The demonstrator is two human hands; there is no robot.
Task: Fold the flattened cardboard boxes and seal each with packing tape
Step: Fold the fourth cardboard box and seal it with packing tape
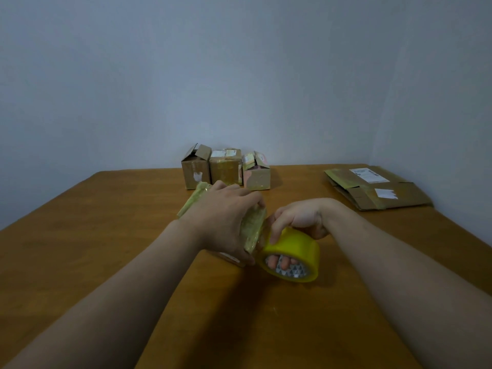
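Observation:
A small cardboard box, wrapped in yellowish tape, lies on the wooden table at the centre. My left hand grips it from above, hiding most of it; a flap sticks out to the left. My right hand holds a yellow roll of packing tape pressed against the box's right end, with fingers through the roll's core and the thumb on its outer face.
Three small folded boxes stand in a row at the table's far edge against the wall. A stack of flattened cardboard boxes lies at the far right, near the table's right edge.

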